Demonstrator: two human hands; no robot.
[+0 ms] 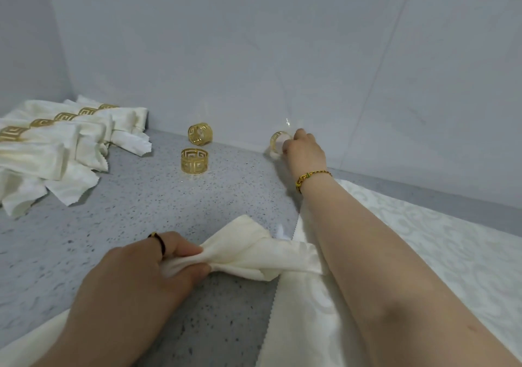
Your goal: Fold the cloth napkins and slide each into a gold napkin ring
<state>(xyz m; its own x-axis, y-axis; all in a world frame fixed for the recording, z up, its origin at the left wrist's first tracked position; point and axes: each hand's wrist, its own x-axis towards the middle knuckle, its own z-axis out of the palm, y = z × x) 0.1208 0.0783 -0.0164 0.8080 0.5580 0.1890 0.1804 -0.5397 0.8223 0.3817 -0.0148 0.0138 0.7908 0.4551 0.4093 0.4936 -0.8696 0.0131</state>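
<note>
Our left hand (158, 265) pinches one end of a gathered cream napkin (245, 251) between thumb and curled fingers, and the cloth lies on the grey speckled desk (141, 211) with its far end under our right forearm. Our right hand (305, 149), a gold bracelet (312, 176) on its wrist, reaches to the wall (254, 56) and touches a gold napkin ring (278, 142) there. Its fingers are hidden behind the back of the hand, so we cannot tell whether they grip the ring. Two more gold rings, one by the wall (200, 133) and one nearer us (194, 161), stand free on the desk. At the far left lies a row of finished napkins (56, 140), each in its ring. A flat cream cloth (423, 253) covers the desk to the right.
</note>
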